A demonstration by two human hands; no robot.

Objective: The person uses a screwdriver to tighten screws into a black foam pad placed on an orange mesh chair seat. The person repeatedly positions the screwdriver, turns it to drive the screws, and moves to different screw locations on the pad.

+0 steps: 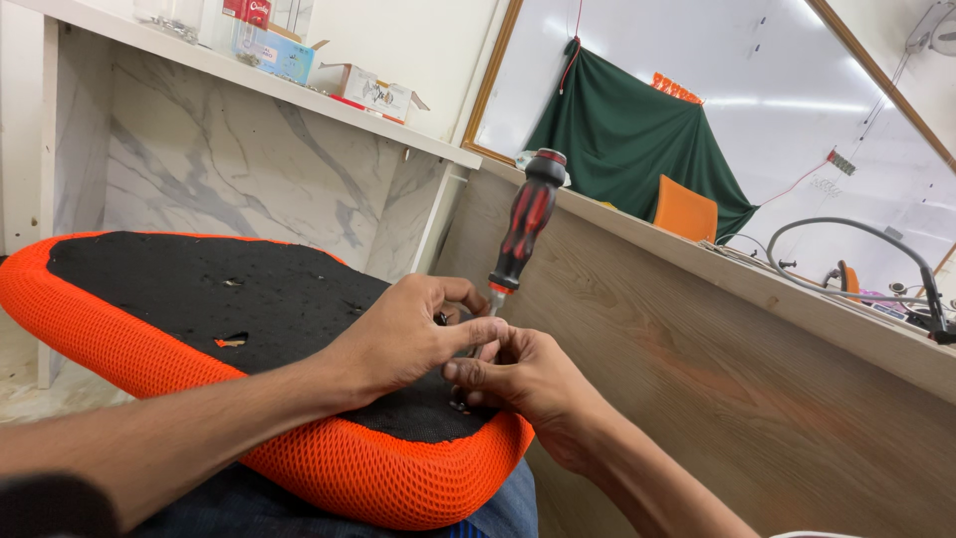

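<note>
My 2 hands meet at the near corner of an upturned orange mesh seat cushion, black underside up, resting across my lap. My left hand curls narrow over the spot, thumb and forefinger pinched around the shaft of a red-and-black screwdriver — its handle stands almost upright just above my knuckles, free of either palm. My right hand sits directly beneath, fingertips closed on the lower shaft near the black base panel; the tip and any screw are hidden behind my fingers. As I judge it, doing this well means keeping the shaft square to the panel and the tip seated before turning — a tilt would let it slip. A wood-grain board rises just right of my hands.
</note>
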